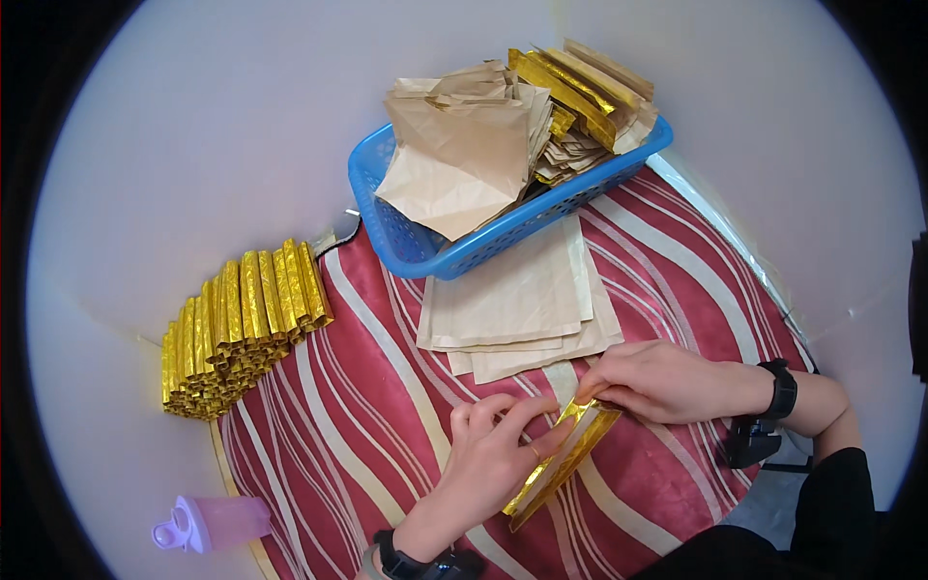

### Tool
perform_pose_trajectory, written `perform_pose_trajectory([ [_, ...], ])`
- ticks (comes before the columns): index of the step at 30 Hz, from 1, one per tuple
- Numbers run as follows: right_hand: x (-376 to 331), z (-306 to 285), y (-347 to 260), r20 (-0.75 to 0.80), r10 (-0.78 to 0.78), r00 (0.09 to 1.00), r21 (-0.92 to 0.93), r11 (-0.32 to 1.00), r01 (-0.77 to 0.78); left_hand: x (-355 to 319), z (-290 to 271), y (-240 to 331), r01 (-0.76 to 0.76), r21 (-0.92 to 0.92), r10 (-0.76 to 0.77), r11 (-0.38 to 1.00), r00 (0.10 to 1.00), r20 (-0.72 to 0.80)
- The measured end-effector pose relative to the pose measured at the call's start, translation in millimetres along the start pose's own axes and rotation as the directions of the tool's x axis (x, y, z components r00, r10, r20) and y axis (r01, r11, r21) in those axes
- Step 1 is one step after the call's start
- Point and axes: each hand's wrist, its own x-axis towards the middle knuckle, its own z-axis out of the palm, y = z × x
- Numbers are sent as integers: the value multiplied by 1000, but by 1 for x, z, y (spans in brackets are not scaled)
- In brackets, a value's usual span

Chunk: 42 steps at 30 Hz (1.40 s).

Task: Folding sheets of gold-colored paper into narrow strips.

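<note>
A partly folded strip of gold foil paper (570,454) lies slantwise over the cloth in front of me, its pale inner side showing along the middle. My right hand (657,382) pinches its far end between thumb and fingers. On its left edge, the thumb and index finger of my left hand (493,440) close on the paper, the other fingers curled. Just beyond my hands lies a small stack of beige paper sheets (512,309), partly under the basket's front edge.
A blue plastic basket (401,246) at the back holds beige sheets (464,145) and folded gold foil papers (570,92). Many rolled gold foil tubes (242,319) are piled at left. A purple bottle (217,524) is at lower left. A red striped cloth (377,387) covers the surface.
</note>
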Motion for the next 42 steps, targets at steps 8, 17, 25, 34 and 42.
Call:
perform_pose_trajectory([
  [8,-4,-4,3,-3,-61,998,-188,980,59,-47,-7,4,174,-188,-173,967,985,26],
  [17,-6,-20,-9,127,-88,988,-321,939,125,-56,-9,29,358,-135,-373,924,921,-111],
  [25,-9,-18,5,114,-145,983,-374,910,178,-66,-2,36,393,-216,-423,894,899,-114],
  [34,-11,-17,10,74,-98,992,-314,942,116,-65,-14,48,390,-264,-415,882,909,-45],
  [42,-7,-11,0,-1,-46,999,-293,955,44,-66,-12,48,378,-276,-418,884,903,-100],
])
